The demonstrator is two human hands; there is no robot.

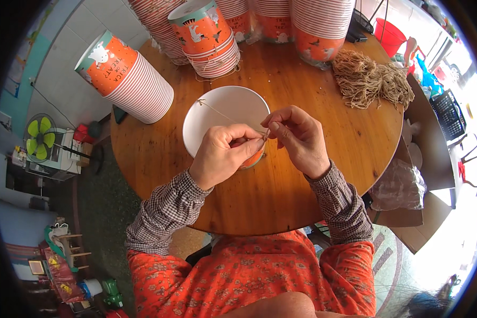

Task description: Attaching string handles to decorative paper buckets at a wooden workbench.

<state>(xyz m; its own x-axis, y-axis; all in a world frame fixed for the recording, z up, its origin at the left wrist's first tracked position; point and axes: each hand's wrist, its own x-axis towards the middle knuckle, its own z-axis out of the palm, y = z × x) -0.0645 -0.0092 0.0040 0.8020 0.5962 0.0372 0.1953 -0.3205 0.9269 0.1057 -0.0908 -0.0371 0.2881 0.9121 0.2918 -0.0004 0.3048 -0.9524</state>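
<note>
On the round wooden table (281,196) stands an open paper bucket (225,119), white inside, orange outside. The left hand (225,153) curls over its near rim, fingers pinched on a thin jute string (217,110) (its far end is tied at the bucket's far rim). The right hand (299,139), just right of the bucket, pinches the same string between thumb and forefinger. A heap of cut twine (371,79) lies right of the bucket, stacked printed buckets (127,77) beyond it.
</note>
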